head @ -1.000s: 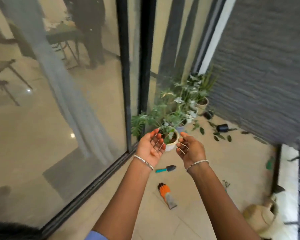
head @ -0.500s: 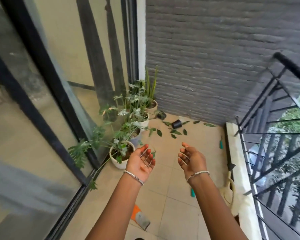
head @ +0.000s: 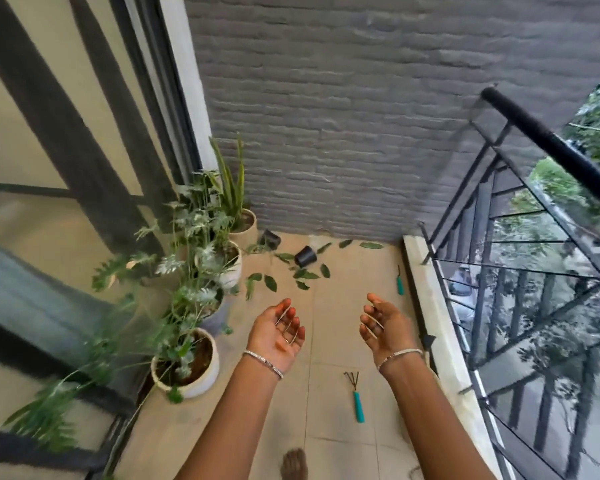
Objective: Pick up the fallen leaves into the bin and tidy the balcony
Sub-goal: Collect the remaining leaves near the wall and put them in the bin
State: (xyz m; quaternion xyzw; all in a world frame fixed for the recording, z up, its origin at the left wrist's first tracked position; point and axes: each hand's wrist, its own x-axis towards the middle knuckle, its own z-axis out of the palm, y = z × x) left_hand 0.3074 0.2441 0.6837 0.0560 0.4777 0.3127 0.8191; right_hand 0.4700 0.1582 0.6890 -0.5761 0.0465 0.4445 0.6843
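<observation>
A narrow balcony, seen from head height looking down past two outstretched arms. A grey brick wall closes the far end. A glass door runs down the left side and a black metal railing down the right. The floor is pale tile.

A row of potted plants stands along the glass. Both hands hover palm-up above the tiles, apart from each other. The left hand and the right hand each have relaxed, loosely curled fingers and hold nothing.

Well beyond them, near the wall, two small black pots lie tipped over, with the fallen leaves scattered around them. A teal-handled hand rake lies on the floor between the forearms (a second teal-handled tool lies beside the railing's kerb). No bin is in view.

Leaf-gathering looks not yet begun. The next move likely calls for stepping toward the far corner, bending down to pinch up the leaves, and locating the bin.
</observation>
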